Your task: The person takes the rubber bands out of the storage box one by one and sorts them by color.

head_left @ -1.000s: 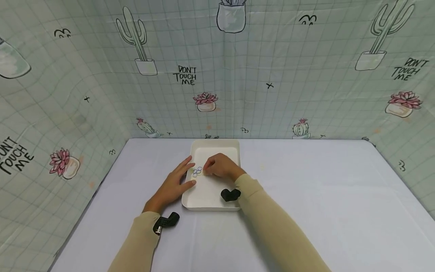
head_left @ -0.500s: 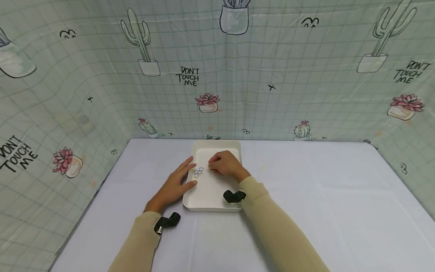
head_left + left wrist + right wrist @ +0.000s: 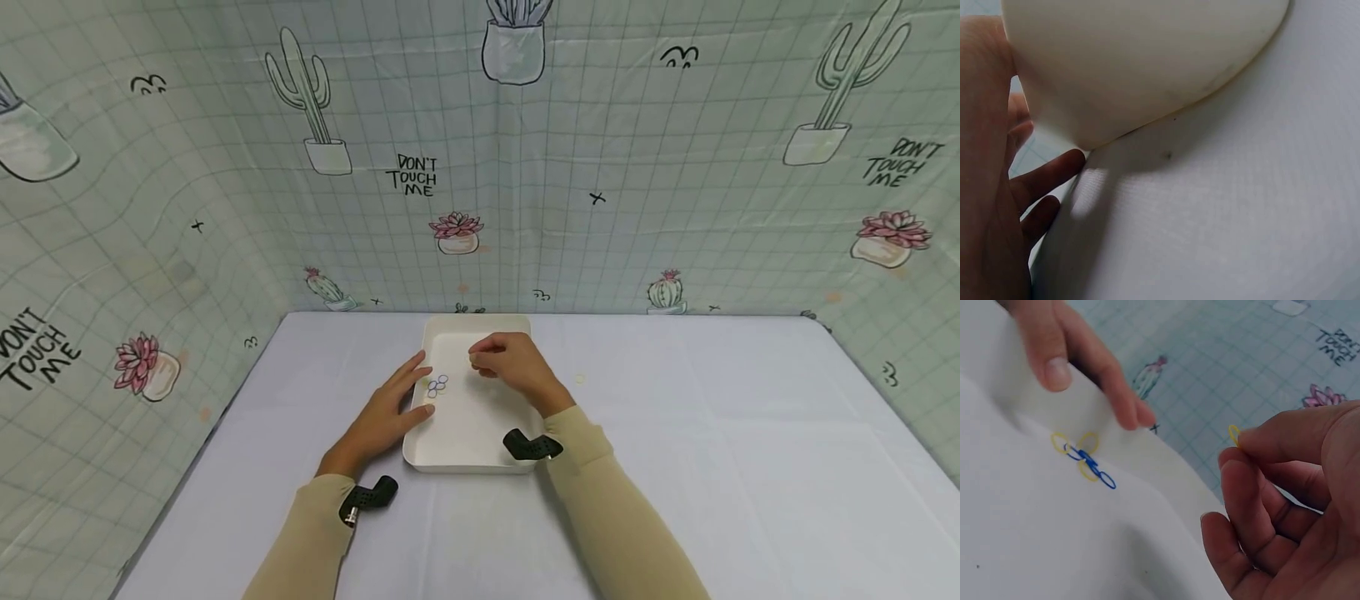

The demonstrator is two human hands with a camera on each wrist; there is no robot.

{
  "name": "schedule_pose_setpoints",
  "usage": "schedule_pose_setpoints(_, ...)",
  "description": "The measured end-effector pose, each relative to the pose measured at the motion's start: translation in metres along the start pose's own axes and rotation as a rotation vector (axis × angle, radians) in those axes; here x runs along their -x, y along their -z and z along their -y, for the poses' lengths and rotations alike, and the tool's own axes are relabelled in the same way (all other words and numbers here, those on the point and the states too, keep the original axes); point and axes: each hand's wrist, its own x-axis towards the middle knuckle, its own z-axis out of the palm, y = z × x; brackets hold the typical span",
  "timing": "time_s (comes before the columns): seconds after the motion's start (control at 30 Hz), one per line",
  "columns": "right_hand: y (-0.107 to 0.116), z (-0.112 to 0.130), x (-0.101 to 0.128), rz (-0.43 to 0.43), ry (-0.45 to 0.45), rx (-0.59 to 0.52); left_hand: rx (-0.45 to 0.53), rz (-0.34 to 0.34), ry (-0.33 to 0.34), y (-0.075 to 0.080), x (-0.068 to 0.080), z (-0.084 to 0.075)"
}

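The right hand (image 3: pixel 519 368) pinches a small yellow ring (image 3: pixel 1234 435) between thumb and forefinger, above the tray (image 3: pixel 472 442), between its left and right edges. The left hand (image 3: pixel 378 419), fingers spread apart, rests at the tray's left edge. Just inside that edge lie clustered blue rings (image 3: pixel 1089 464) and other yellow rings (image 3: pixel 1088 441). One pale ring (image 3: pixel 580 379) lies on the table (image 3: pixel 712 467), beyond the tray's right edge.

A cactus-printed grid cloth (image 3: pixel 637 142) rises behind the white table (image 3: pixel 720 442).

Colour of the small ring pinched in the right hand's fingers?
Yellow; the ring shows best in the right wrist view.
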Motion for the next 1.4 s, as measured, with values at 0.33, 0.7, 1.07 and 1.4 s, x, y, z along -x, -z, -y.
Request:
schedule_pose_setpoints(0.33, 0.021, 0.001, 0.012, -0.060, -0.007, -0.174, 0.005, -0.011, 0.021, -0.001, 0.000, 0.000)
schedule_pose_setpoints(0.7, 0.037, -0.006, 0.028, -0.122, 0.003, -0.179, -0.005, -0.016, 0.008, 0.001, 0.005, 0.002)
schedule_pose_setpoints(1.07, 0.052, -0.016, 0.032, -0.196, -0.060, -0.196, 0.026, -0.009, 0.013, -0.001, 0.004, 0.000)
schedule_pose_setpoints(1.4, 0.068, -0.027, 0.040, -0.225, -0.129, -0.251, 0.014, -0.005, 0.006, -0.001, 0.001, 0.000)
